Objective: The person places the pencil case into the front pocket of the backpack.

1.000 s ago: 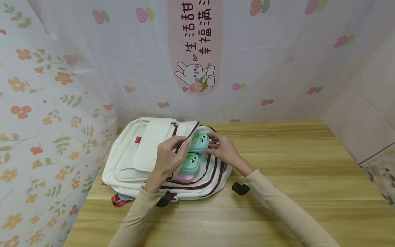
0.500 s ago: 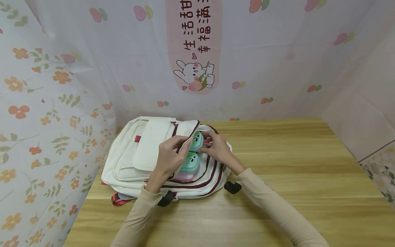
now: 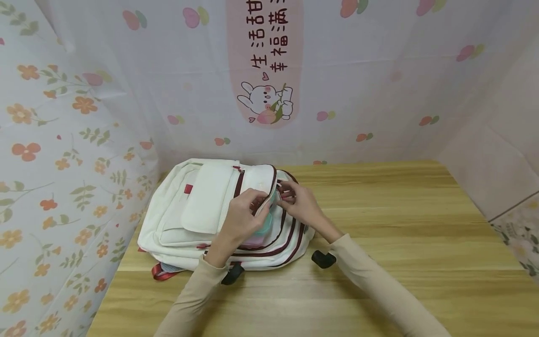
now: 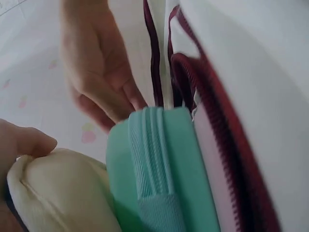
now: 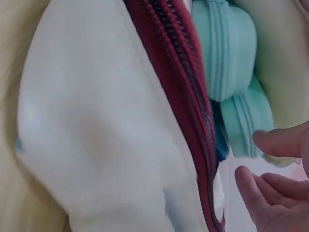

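A white backpack [image 3: 206, 196] with dark red zips lies on the table, its front pocket unzipped. My left hand [image 3: 246, 215] pinches the edge of the pocket's flap [image 3: 258, 177] between thumb and fingers. Inside the pocket sit two small teal zip cases, the nearer case [image 3: 265, 227] mostly covered by the flap and hand. The farther case [image 5: 244, 118] lies beside it in the right wrist view. My right hand [image 3: 304, 203] is at the pocket's right side, thumb and fingers spread apart, the thumb by the farther case's end. A pink thing [image 3: 253, 241] shows under the cases.
The wooden table [image 3: 404, 243] stretches to the right of the backpack. A patterned curtain [image 3: 362, 93] hangs behind, and a flowered one [image 3: 63, 187] stands on the left. A red strap loop [image 3: 162, 272] sticks out at the backpack's lower left.
The farther teal case went deeper into the pocket with my right hand, which has since loosened from it. My left hand has drawn the flap rightward, so it covers more of both cases.
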Demonstrator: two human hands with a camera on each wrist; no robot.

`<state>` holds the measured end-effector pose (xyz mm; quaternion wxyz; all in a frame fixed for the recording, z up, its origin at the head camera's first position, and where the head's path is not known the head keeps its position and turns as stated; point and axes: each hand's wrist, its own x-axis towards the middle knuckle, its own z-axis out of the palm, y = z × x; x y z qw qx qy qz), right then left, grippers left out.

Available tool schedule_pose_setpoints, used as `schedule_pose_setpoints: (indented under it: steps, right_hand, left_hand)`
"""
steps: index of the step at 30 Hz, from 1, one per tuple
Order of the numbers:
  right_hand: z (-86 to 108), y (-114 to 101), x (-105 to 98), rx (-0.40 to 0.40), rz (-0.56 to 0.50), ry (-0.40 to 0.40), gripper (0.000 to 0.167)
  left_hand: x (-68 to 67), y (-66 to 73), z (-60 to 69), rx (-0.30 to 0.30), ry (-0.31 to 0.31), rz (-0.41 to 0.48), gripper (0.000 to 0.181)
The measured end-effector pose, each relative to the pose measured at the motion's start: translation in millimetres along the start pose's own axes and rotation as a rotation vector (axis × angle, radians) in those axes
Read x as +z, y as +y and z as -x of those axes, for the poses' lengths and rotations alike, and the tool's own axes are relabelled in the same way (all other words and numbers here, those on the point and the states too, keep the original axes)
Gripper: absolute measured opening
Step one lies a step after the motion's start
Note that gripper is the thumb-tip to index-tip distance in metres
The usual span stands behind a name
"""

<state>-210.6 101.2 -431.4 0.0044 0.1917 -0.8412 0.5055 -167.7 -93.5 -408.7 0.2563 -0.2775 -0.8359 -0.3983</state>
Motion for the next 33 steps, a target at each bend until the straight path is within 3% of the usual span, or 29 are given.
schedule_pose_setpoints:
  steps: [5, 14, 20, 27, 33]
  right_hand:
    - [6.6, 1.1, -12.5, 0.006, 0.043, 0.053, 0.048]
    - [20.9, 5.3, -31.7, 0.024, 0.178, 0.128, 0.060]
    - [27.8, 10.7, -41.9, 0.061, 0.231, 0.108, 0.065]
    - [31.6, 15.8, -48.2, 0.059, 0.267, 0.088, 0.066]
    - [34.6, 13.8, -62.0, 0.069, 0.284, 0.105, 0.067]
  left_hand:
    - [7.3, 4.3, 4.2, 0.009, -0.045, -0.109, 0.019]
    - [15.8, 16.5, 16.2, 0.069, -0.215, -0.338, 0.034]
    - [15.6, 16.2, 21.3, 0.105, -0.269, -0.472, 0.042]
    - [11.8, 12.4, 17.8, 0.129, -0.237, -0.427, 0.032]
    - [6.3, 17.2, -1.1, 0.065, -0.225, -0.403, 0.031]
